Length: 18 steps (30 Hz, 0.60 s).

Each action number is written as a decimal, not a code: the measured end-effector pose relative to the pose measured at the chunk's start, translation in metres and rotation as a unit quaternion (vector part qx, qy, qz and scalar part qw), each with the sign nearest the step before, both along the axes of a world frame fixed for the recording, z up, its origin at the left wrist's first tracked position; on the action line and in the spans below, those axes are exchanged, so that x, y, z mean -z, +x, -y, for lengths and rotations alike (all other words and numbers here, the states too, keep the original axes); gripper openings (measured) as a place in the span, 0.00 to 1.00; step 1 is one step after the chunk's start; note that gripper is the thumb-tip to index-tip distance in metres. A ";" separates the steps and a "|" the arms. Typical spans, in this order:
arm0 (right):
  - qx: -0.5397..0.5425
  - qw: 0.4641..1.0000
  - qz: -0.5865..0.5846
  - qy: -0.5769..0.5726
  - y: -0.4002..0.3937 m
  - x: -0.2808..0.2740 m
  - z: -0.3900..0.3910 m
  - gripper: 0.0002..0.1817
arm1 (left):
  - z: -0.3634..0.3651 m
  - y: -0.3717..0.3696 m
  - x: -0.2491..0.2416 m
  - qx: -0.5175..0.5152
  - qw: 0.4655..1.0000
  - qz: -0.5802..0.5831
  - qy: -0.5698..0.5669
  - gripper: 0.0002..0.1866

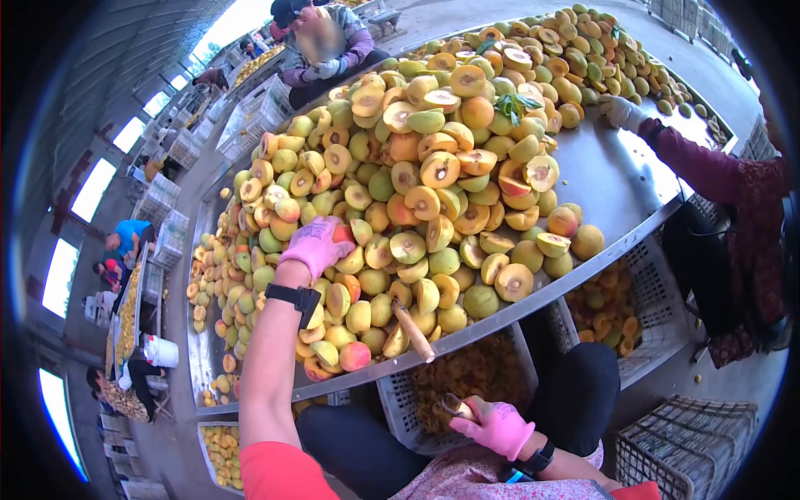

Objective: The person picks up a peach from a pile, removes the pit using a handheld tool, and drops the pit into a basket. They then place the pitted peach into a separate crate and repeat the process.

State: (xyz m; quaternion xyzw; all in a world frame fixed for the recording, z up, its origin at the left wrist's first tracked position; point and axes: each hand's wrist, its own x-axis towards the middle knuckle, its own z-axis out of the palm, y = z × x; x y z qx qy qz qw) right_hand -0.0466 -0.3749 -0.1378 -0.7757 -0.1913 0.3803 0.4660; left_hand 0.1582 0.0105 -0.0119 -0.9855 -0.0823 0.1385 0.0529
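My left hand [312, 246], in a pink glove, reaches into the heap of halved peaches [408, 179] on the metal table. Its fingers are closed around a reddish peach [342, 234], partly hidden by the glove. Low over my lap, my right hand [496, 427], also gloved in pink, grips a pitting tool [457, 407] with a looped metal end and a pale handle. Another wooden-handled tool [414, 333] stands among the fruit at the near edge, its working end hidden. Many cut halves show pits or brown hollows.
The table's metal rim [500, 319] runs in front of me. Below it are a crate of pits and scraps [400, 417] and a crate of peach pieces [654, 287]. A co-worker's gloved hand [621, 112] rests at the right; another person [325, 50] sits across.
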 end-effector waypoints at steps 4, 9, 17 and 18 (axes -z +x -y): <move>-0.025 1.000 0.001 -0.001 -0.001 -0.001 -0.004 0.26 | -0.033 -0.025 0.020 -0.005 0.984 0.160 -0.073 0.38; 0.004 0.998 -0.066 0.020 -0.002 -0.003 -0.004 0.29 | -0.015 -0.067 -0.005 -0.095 0.752 0.295 -0.582 0.27; 0.114 0.987 -0.056 0.100 -0.002 -0.037 -0.008 0.20 | 0.093 -0.167 -0.002 -0.182 0.262 0.085 -0.944 0.34; 0.120 0.987 -0.046 0.097 0.000 -0.045 -0.006 0.18 | 0.108 -0.174 0.003 -0.191 0.237 0.061 -0.951 0.35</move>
